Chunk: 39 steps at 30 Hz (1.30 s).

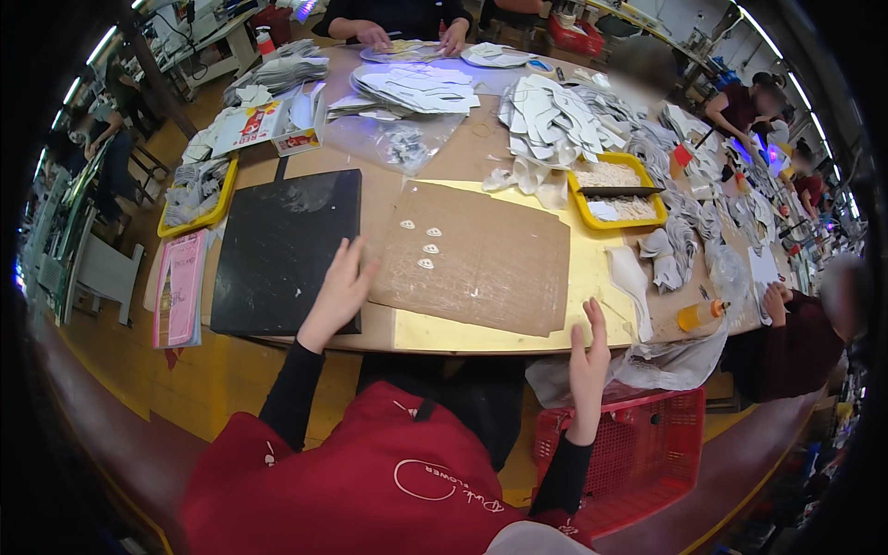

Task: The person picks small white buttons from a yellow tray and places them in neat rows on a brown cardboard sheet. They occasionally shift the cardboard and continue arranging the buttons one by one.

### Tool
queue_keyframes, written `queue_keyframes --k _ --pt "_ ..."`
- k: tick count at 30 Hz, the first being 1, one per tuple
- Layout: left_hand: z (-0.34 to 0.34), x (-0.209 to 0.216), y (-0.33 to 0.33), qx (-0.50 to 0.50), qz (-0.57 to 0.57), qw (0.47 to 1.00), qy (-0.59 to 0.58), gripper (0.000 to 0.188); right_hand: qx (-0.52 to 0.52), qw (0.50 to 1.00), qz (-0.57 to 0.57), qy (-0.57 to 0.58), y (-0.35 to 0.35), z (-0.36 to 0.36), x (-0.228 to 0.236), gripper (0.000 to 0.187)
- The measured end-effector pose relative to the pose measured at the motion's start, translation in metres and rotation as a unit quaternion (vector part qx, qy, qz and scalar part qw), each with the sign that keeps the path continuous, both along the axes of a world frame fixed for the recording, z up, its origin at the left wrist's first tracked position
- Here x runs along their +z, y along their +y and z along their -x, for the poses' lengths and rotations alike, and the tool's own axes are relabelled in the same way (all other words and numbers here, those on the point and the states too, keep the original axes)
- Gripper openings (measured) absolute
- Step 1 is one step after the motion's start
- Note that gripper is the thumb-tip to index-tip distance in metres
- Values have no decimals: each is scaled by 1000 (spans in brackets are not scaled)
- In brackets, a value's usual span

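Note:
My left hand (340, 291) is over the right edge of a black square board (277, 240), fingers stretched out and holding nothing. Beside that board lies a brown cardboard sheet (490, 268) on a yellow sheet (462, 340). Several small white pieces (430, 249) with dark marks rest on the cardboard's left part. Near the table's front edge, my right hand (589, 365) is raised with its fingers apart and nothing in it. A pale curved piece of material (631, 285) lies just beyond it.
A yellow tray (585, 209) holds small pale bits and a dark knife-like tool. An orange bottle (700, 315) lies to the right; stacked white pieces (546, 120) stand farther back. Below the table edge sits a red basket (647, 462). A person (407, 23) works opposite, another (786, 342) at right.

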<state>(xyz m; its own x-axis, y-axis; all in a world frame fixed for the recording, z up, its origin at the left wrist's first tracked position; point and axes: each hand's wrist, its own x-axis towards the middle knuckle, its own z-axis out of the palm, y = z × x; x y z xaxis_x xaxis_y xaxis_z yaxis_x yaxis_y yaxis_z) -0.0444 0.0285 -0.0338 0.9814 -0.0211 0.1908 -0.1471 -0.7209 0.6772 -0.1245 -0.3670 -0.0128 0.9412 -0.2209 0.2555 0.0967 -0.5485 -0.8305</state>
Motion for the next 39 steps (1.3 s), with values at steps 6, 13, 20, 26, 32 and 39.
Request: queue_keyframes --k 6,13,20,26,32,39 --pt "4 2 -16 -16 -15 998 53 56 39 993 -55 97 24 -25 -20 53" --pt "6 27 -15 -27 77 993 84 36 -40 983 -153 90 4 -45 -14 48" --pt "-41 36 1 -145 -66 987 -10 40 -52 994 85 -39 24 -60 4 39" --pt "-82 40 7 -259 -99 948 159 46 161 985 53 2 98 -69 6 33" --pt "-86 42 5 -279 -126 943 132 45 151 985 79 22 120 -65 -29 34" --pt "-83 39 0 -279 -117 949 84 41 155 976 152 -6 126 -63 -33 32"
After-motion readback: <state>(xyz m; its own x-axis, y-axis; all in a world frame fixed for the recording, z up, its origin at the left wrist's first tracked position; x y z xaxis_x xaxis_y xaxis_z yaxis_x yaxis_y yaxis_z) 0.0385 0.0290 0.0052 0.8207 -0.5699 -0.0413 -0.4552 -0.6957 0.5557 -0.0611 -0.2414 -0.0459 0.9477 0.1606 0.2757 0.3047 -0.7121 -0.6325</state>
